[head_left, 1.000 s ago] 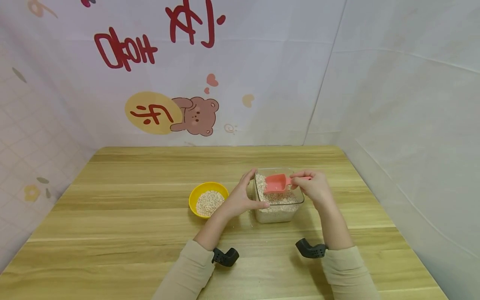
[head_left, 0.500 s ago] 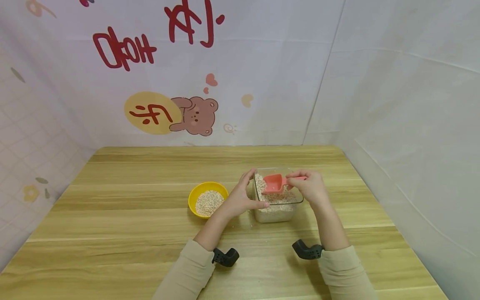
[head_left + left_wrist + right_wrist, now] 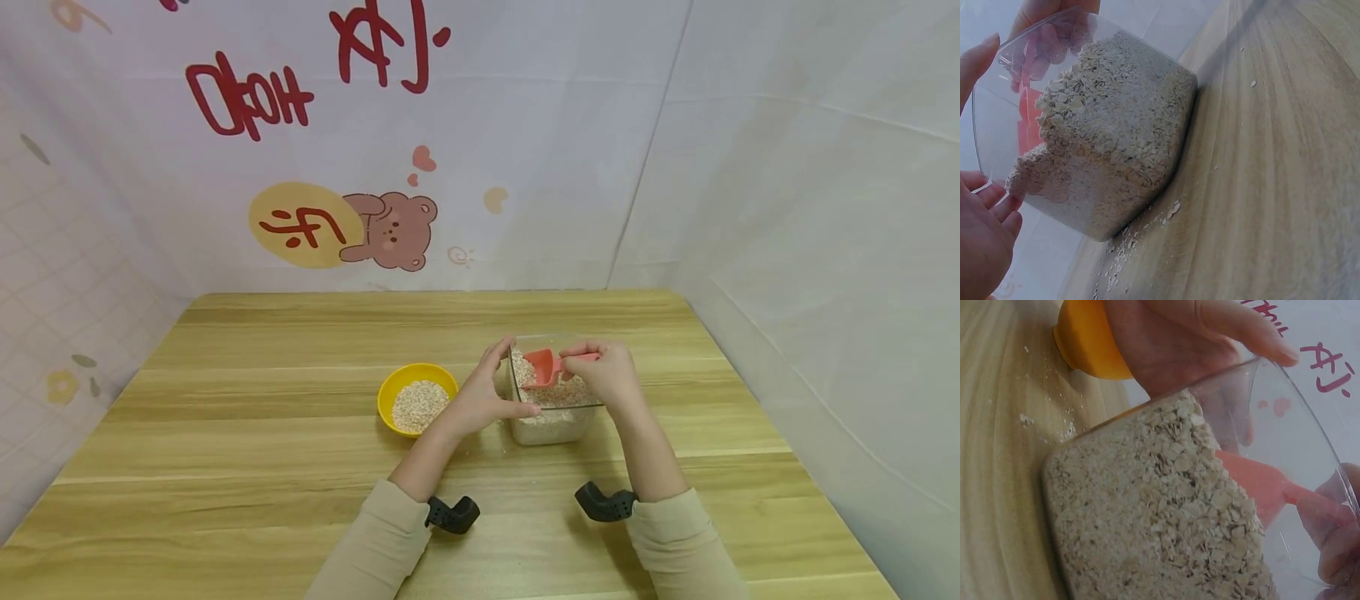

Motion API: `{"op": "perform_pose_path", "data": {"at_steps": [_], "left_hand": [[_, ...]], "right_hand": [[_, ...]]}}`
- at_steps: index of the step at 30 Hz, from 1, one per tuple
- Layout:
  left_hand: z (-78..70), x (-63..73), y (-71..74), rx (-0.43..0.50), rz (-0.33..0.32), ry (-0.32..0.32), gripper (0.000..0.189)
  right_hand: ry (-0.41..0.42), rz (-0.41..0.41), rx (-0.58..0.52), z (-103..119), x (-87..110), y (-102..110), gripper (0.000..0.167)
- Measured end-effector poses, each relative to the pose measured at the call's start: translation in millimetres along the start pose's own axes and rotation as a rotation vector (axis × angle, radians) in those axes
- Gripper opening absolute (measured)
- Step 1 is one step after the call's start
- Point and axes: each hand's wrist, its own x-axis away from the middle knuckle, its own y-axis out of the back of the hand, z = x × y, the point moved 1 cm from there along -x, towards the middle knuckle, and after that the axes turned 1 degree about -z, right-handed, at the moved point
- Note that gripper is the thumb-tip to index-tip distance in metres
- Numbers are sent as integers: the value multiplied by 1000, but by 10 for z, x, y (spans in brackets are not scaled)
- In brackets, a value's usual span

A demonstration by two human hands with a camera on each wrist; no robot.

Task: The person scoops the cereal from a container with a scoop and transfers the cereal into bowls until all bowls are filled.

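Note:
A pink scoop (image 3: 542,368) sits with its bowl dug into the rolled oats (image 3: 1116,106) in a clear rectangular container (image 3: 551,429). My right hand (image 3: 603,377) pinches the scoop's handle over the container's right part. With thumb at the front rim and fingers at the far corner, my left hand (image 3: 480,402) holds the container's left side. The right wrist view shows the scoop (image 3: 1257,481) through the clear wall, its front edge sunk in the oats. To the left is a yellow bowl (image 3: 386,400), partly filled with oats and slightly overlapped by my left wrist.
The wooden table (image 3: 247,467) carries a few loose flakes (image 3: 1119,262) beside the container. A patterned cloth wall (image 3: 510,133) stands behind the table, and a pale cloth (image 3: 817,275) hangs along the right side. Black mounts (image 3: 453,515) are on both wrists.
My right hand has shifted left with the scoop, pushing its bowl deeper into the oats toward the container's left side. My left hand, the container and the yellow bowl stay put.

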Motion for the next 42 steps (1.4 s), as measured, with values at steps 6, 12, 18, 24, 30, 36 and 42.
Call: {"op": "perform_pose_path", "data": {"at_steps": [6,12,18,24,30,36,42], "left_hand": [[22,-15,-9,-15,-6,-9,107],[-23,3,5,-9,-3,-2,104],[40,-11,2,-25,-16,4,107],[33,-16,6,-33,-25,-15,107],[34,-17,10,-38,-16,-21,107],[49,-13,17,-40,-8,-35,107],[37,2,20,-34,-1,-23,107]], "right_hand": [[-41,-2,-23,7,-4,8,22],[-79,-18,-60,6,-12,20,23],[-95,-26,-99,-9,-32,35,23],[-86,-33,-164,-38,-58,70,24],[-69,-34,-185,-53,-59,107,27],[-75,-17,-196,-71,-54,155,29],[-81,-12,-241,-121,-61,208,27]]}}
